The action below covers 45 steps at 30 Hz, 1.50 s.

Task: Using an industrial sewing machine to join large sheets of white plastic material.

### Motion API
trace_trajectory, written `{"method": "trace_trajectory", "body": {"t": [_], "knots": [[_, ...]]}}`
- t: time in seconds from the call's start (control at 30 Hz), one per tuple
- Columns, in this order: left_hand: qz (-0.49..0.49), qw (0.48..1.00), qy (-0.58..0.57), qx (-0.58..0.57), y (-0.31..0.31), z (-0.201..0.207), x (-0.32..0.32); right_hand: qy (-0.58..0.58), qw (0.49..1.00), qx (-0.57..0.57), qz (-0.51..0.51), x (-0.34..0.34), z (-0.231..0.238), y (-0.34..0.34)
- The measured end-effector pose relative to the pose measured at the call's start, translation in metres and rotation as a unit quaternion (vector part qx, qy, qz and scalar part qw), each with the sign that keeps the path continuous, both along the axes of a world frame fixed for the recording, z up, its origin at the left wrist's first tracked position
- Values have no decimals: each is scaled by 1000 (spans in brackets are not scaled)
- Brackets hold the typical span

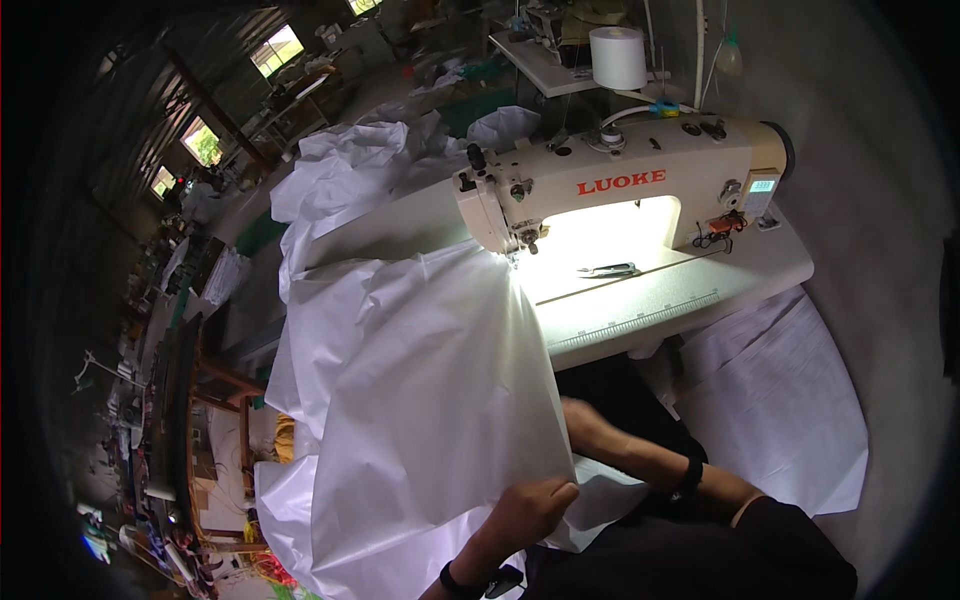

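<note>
Left hand [530, 508] gripped the white woven fabric sheet's [430, 400] near edge; right hand [580, 415] lay under it (grip unclear). Alignment step; feeding toward the cream sewing machine [620, 185] beyond likely needs tension.

Ahead of me a cream sewing machine [620, 185] stands on its pale table [690, 295], with small snips [608, 270] lying under the machine's arm. A white thread cone [617, 57] sits behind it. Far left, cluttered workbenches [190, 290] run beneath bright windows [278, 48].
</note>
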<state>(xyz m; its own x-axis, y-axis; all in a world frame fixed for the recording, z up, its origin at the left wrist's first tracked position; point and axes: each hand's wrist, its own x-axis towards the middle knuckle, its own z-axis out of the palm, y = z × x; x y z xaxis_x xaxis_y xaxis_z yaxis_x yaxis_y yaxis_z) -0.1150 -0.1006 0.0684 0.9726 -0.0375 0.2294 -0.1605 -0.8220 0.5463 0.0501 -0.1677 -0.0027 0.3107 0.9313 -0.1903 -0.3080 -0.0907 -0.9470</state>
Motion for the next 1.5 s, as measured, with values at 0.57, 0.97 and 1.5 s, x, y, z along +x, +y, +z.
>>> {"method": "trace_trajectory", "body": {"t": [0.57, 0.97, 1.5], "knots": [[47, 994, 25, 99, 59, -5, 35, -685, 682, -256, -1, 42, 3, 85], [166, 970, 62, 166, 113, -41, 114, -627, 752, -203, -13, 85, 12, 121], [464, 879, -34, -102, -2, -93, -13, -568, 823, -5, -15, 38, 12, -64]]}}
